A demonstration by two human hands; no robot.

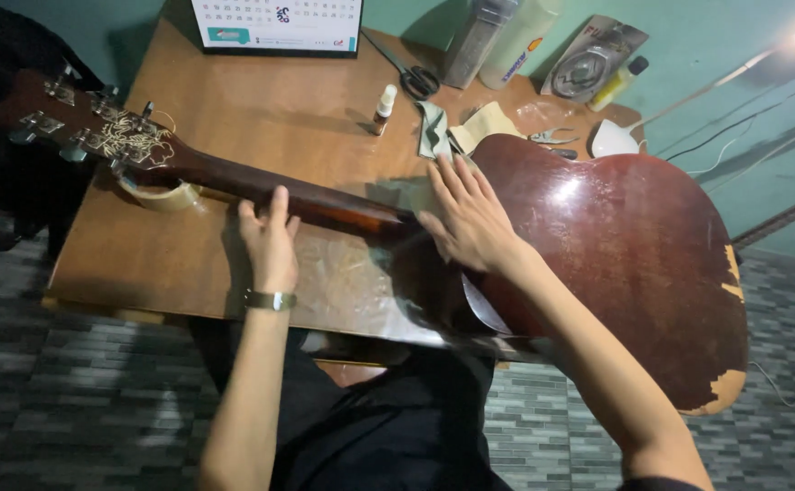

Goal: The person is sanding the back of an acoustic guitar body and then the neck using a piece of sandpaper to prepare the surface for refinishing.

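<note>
A dark red-brown acoustic guitar lies face down across a wooden table, its back up and its headstock to the far left. My left hand grips the guitar neck from the near side, fingers curled over it. A watch sits on that wrist. My right hand rests flat, fingers spread, on the guitar's back close to the neck joint. The lower edge of the body shows chipped finish.
A roll of tape props the neck near the headstock. At the table's back stand a desk calendar, scissors, a small dropper bottle, a cloth, pliers, bottles and a packet. Tiled floor lies below.
</note>
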